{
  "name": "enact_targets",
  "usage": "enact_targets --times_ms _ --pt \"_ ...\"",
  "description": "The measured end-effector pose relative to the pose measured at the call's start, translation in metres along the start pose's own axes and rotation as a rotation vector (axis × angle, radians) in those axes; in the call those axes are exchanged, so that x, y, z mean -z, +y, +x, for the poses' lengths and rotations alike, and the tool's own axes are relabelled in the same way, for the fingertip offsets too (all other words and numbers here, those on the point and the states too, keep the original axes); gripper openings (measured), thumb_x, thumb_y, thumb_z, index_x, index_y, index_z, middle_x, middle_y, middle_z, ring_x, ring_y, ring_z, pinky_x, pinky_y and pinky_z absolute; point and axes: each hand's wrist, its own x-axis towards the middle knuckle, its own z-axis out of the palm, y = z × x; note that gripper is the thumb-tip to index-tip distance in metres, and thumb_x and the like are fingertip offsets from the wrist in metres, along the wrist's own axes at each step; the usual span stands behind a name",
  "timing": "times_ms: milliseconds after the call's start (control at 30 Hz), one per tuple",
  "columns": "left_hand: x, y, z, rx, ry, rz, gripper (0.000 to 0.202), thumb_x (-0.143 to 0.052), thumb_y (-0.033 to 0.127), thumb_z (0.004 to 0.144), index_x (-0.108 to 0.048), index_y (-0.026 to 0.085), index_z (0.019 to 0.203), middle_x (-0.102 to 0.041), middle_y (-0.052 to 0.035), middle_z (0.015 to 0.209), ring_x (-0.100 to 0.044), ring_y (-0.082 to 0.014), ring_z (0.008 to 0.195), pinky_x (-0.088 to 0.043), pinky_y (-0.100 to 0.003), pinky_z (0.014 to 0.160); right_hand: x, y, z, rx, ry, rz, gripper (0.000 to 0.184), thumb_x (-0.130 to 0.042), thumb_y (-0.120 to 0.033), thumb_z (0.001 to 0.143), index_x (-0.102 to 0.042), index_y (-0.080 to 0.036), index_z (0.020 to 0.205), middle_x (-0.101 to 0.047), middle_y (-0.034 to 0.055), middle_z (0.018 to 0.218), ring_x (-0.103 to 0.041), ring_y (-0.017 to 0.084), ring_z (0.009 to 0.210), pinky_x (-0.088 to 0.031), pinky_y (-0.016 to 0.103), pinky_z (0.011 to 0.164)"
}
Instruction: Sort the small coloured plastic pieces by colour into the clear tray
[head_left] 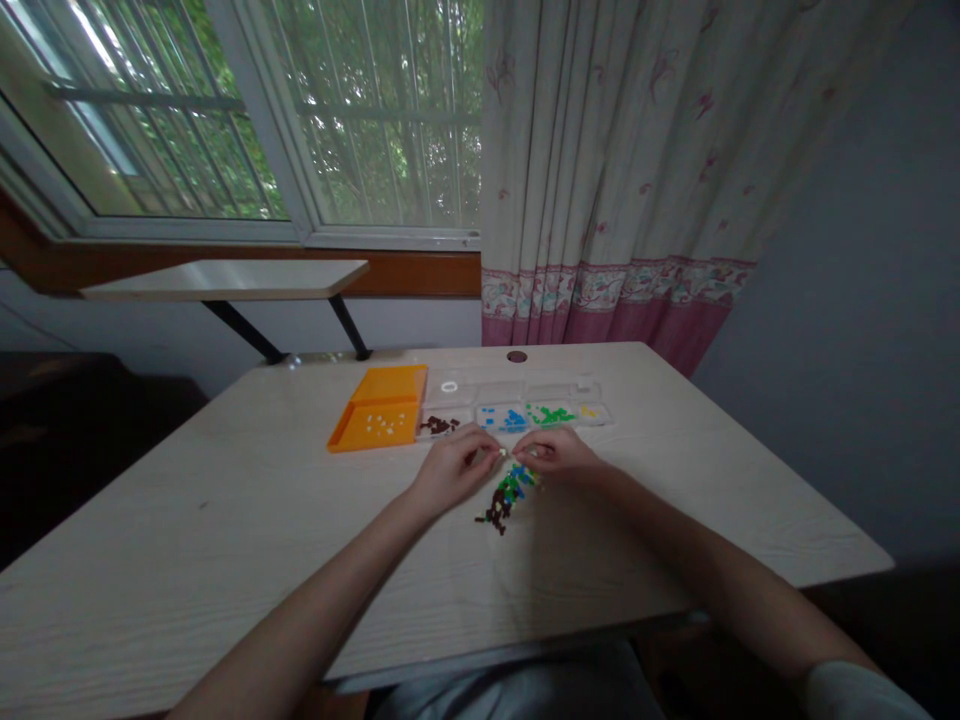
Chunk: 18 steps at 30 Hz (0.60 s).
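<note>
My left hand (452, 466) and my right hand (555, 452) meet fingertip to fingertip over a small pile of mixed beads (507, 495), brown, green and blue, on the pale wooden table (225, 530). Both hands are curled in a pinch; a tiny pale bead shows at the left fingertips. Just beyond the hands lies a clear compartment box (517, 405) with brown, blue, green and yellow beads sorted in separate cells. An orange tray (379, 408) with a few white beads lies to its left.
A small brown round spot (517, 356) marks the table's far edge. Behind it are a folding wall shelf (225, 280), a barred window (247, 110) and a flowered curtain (630, 170). A dark piece of furniture (67, 430) stands at the left.
</note>
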Motion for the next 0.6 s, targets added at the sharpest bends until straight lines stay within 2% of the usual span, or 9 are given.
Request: enact_targets --times_ms 100,300,600 --pt "0.005 0.002 0.0 -0.008 0.083 -0.008 0.009 -0.053 0.02 0.081 -0.062 0.016 0.081 -0.059 -0.0042 0.078 -0.051 -0.0096 0.064 -0.04 -0.019 0.054 0.015 0.013 0.0 -0.007 -0.167 0.011 0.02 -0.054 -0.031 0.077 -0.068 -0.016 0.08 -0.037 -0.0065 0.046 -0.034 0.006 0.043 -0.024 0.017 0.044" --pt "0.01 -0.001 0.0 -0.041 0.174 -0.013 0.008 -0.054 0.019 0.081 -0.061 0.015 0.082 -0.059 -0.0049 0.078 -0.052 -0.0102 0.065 -0.04 -0.018 0.051 0.026 0.017 -0.005 -0.051 -0.32 -0.006 0.018 -0.057 -0.024 0.072 -0.067 -0.016 0.084 -0.039 -0.0068 0.048 -0.035 0.005 0.044 -0.026 0.016 0.046" --pt "0.014 0.001 0.002 -0.028 0.186 0.016 0.01 -0.052 0.021 0.082 -0.06 0.015 0.081 -0.06 -0.0046 0.077 -0.052 -0.0101 0.066 -0.039 -0.018 0.051 0.025 0.018 -0.004 -0.083 -0.376 0.02 0.019 -0.058 -0.027 0.072 -0.068 -0.016 0.083 -0.044 -0.0054 0.052 -0.037 0.006 0.046 -0.026 0.017 0.045"
